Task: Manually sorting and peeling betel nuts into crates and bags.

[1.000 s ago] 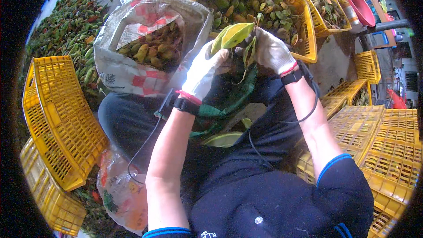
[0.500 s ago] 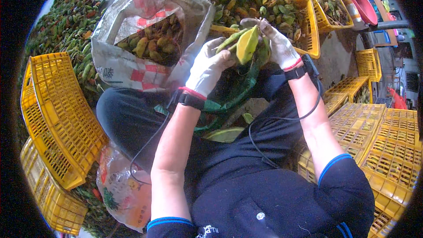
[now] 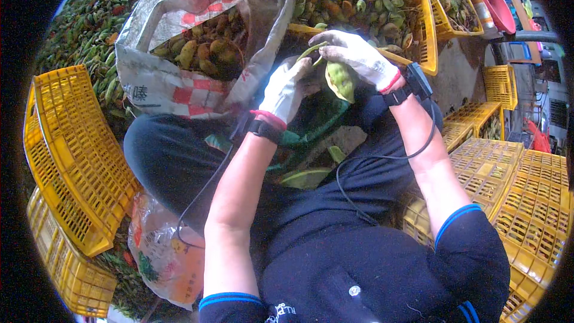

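Both hands wear white work gloves. My right hand (image 3: 359,55) grips a green pod (image 3: 341,79) from above, its husk hanging down. My left hand (image 3: 287,87) touches the same pod from the left, fingers on its stem end. They meet just above my lap, in front of a yellow crate (image 3: 427,42) filled with green and brown pods. A woven sack (image 3: 179,84) holding husked brownish pieces stands open to the left of my left hand.
Empty yellow crates stand at the left (image 3: 72,155) and stack at the right (image 3: 520,173). A heap of green pods (image 3: 78,42) covers the floor at far left. Green husk scraps (image 3: 305,176) lie on my lap. A plastic bag (image 3: 161,251) sits by my left knee. A pink basin (image 3: 496,6) is far right.
The hands have come lower and closer together over my lap. The pod, held up and spread open before, now hangs under my right hand.
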### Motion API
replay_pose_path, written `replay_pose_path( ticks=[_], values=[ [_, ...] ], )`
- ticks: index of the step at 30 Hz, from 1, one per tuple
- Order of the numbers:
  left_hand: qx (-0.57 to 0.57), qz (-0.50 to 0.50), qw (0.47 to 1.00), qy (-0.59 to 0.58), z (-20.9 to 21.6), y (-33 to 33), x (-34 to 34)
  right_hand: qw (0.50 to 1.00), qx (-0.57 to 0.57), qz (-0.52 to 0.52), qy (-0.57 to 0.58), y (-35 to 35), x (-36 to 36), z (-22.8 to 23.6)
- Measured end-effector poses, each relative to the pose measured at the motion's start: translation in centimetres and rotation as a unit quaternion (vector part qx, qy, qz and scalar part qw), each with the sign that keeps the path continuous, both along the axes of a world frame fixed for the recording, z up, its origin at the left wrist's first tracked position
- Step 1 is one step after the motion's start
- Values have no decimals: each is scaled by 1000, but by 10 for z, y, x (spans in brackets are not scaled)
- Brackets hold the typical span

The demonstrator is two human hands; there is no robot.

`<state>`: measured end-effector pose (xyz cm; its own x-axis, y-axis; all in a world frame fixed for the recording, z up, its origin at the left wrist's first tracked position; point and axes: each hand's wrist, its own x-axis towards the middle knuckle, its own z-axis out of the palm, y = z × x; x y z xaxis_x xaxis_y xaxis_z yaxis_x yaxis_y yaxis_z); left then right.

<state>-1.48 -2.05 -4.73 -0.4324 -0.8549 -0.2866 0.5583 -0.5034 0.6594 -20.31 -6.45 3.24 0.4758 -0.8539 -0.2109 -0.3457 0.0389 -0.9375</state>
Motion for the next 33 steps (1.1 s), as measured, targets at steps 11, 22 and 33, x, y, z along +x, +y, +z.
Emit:
replay_pose_path(
  ticks=[11,22,33],
  values=[
    [-17,4,990,-141,3,4,2,991,-116,3,60,7,15,-10],
    [-60,71,951,-294,-32,-2,-4,967,-179,-82,163,31,34,-45],
    [251,87,964,8,-58,8,-19,933,-253,33,252,36,52,-53]
  ],
)
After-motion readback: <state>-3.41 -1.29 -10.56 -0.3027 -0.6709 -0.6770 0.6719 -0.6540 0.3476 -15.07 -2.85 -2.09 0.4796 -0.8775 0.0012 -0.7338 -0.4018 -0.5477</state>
